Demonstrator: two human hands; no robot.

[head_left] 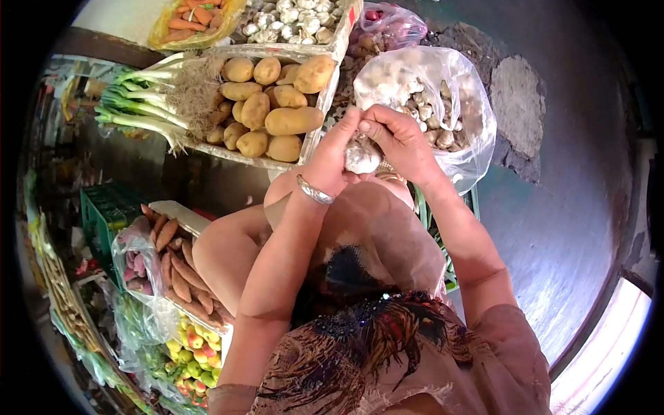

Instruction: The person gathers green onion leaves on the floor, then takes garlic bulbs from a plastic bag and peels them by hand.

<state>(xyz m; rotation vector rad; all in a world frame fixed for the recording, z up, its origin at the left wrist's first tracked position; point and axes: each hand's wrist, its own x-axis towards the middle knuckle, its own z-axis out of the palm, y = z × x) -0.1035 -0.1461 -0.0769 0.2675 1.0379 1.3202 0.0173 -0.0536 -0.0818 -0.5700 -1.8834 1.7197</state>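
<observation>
Garlic bulb (362, 153): held between the two hands, above the lap, pale rounded underside turned toward the wearer. Left hand (330, 153) grasps it from the side, fingers curled around and under; right hand (401, 138) pinches it near the top, thumb and forefinger bent close to the left thumb (exact contact hidden by the fingers). A metal bracelet (315, 190) circles the left wrist.

Surroundings. Just beyond the right hand, a clear plastic bag (460, 169) gapes, with garlic bulbs (443, 135) inside; right hand and wrist cover part of its near side. Beside the left hand, a box (332, 93) carries potatoes (294, 121), with leeks (149, 104) lying across its left end, roots toward the potatoes. Beyond it: more garlic (294, 21) in a second box, carrots (200, 15) in a yellow bag, and a pinkish bag (408, 28) of produce. Bent knees fill the space under the hands. Lower left: sweet potatoes (187, 277), a green crate (104, 218), and small red, yellow and green produce (197, 356), kind uncertain. Green stalks (448, 266) show beneath the right forearm.

Markings: a red patch (351, 15) on the second box's corner, too small to tell whether it is print.
</observation>
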